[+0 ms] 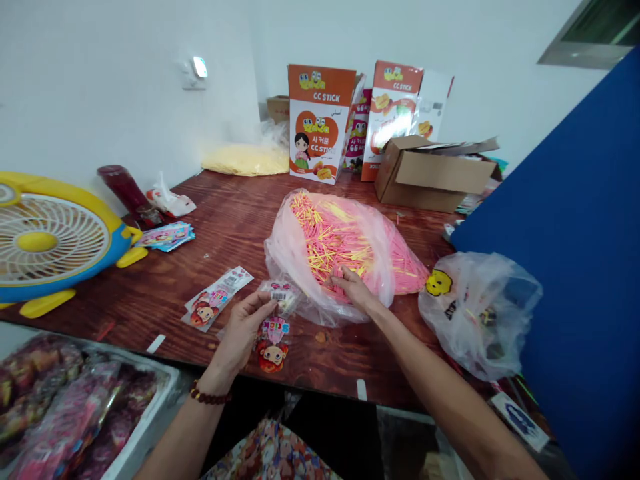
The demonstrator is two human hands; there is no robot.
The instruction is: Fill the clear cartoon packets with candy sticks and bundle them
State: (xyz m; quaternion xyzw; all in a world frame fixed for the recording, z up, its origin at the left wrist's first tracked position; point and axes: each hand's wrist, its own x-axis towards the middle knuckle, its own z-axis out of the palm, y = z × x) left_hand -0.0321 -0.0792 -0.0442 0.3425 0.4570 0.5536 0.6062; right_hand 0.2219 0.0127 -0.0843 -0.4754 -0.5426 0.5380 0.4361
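Observation:
A big clear plastic bag lies open on the dark red wooden table, full of thin pink and yellow sticks. My right hand reaches into its mouth, fingers closed on a small bunch of pink sticks. My left hand, with a beaded bracelet at the wrist, pinches a small clear printed packet by its upper part. That packet shows a cartoon face, coloured letters and a barcode. Left of this hand, similar flat printed packets lie on the table.
A yellow and blue fan stands at the left, near a dark red bottle. Printed cartons and an open cardboard box stand behind. A knotted plastic bag sits by a blue panel. Filled packets lie in a white crate.

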